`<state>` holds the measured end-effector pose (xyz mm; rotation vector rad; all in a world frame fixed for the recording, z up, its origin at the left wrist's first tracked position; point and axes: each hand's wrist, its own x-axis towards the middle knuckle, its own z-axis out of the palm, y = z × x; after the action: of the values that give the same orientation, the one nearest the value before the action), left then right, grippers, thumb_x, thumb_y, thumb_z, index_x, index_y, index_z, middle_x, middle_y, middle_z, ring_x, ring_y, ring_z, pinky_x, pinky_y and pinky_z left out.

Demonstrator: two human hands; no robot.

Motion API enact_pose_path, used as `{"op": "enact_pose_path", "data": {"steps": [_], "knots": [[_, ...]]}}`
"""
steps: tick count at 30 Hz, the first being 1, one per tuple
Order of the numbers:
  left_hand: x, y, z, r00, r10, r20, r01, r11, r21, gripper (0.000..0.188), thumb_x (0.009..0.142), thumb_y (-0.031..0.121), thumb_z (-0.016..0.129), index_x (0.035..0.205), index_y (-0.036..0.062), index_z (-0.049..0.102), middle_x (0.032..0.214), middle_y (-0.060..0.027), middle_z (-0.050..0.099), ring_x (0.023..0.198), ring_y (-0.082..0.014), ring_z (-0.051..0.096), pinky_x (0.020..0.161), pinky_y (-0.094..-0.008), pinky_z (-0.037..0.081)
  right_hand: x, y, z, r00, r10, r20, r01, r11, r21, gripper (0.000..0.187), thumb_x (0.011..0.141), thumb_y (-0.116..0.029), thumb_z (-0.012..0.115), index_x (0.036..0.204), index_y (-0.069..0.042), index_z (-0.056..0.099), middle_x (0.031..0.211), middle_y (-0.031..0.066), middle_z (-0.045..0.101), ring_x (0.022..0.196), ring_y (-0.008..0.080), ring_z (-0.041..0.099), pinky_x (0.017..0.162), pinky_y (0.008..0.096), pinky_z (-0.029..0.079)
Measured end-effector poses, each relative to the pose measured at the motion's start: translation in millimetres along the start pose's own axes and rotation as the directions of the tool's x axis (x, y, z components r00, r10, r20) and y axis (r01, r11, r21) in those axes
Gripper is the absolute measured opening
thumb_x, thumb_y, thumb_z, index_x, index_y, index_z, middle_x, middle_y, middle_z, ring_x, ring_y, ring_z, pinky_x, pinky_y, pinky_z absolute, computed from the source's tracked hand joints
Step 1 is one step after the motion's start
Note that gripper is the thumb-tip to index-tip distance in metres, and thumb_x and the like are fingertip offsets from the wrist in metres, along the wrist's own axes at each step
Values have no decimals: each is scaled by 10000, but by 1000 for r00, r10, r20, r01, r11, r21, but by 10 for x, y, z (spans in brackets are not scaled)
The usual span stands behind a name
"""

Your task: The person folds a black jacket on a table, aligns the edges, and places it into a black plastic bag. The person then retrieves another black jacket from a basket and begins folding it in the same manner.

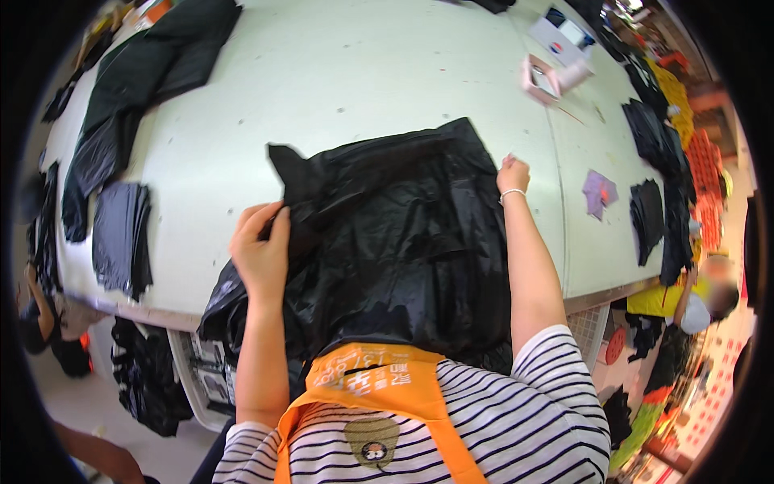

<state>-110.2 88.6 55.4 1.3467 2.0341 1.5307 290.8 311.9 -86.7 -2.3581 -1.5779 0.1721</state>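
Note:
A wide, glossy black piece of thin fabric (387, 234) lies creased over the near edge of the white table and down against my orange apron. I cannot tell what kind of garment or cover it is. At its left side, my left hand (262, 242) pinches the edge between thumb and fingers, and a loose flap stands up beyond it. My right hand (513, 176), with a white band at the wrist, is closed at the fabric's right edge near the far corner. Its fingertips are partly hidden, and it seems to grip that edge.
Dark trousers (149, 89) and a folded dark stack (121, 242) lie at left. To the right are a white box (560, 40), a pink container (540, 81), a purple cloth (599, 194) and another dark stack (647, 222). Other people (701, 298) stand at both sides.

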Motion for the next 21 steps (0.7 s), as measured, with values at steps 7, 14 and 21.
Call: {"op": "enact_pose_path", "data": {"steps": [7,14,21], "knots": [[146,-308,130,987,-148,66,135,976,170,170,802,8,648,969,-20,643,914,-79,619,803,-152,573,743,-261,461,138,281,311,940,5,342,-216,785,581,313,889,-250,580,1036,14,663,910,148,691,842,247,656,785,338,490],[316,358,769,946,247,209,-277,953,127,483,763,79,693,1210,5,526,1208,-168,533,1144,-307,502,989,-373,378,-602,-622,-840,730,-474,492,-514,94,853,353,914,-144,565,1236,-1,557,1042,36,647,889,111,606,776,238,474],[630,960,1307,813,-71,578,194,969,-154,484,778,324,720,1057,-48,587,830,-93,620,759,-150,564,673,-273,445,-1157,-992,-1398,628,-726,281,-147,243,959,324,908,-110,572,1215,-6,579,936,-11,614,768,46,489,728,196,397]]}}
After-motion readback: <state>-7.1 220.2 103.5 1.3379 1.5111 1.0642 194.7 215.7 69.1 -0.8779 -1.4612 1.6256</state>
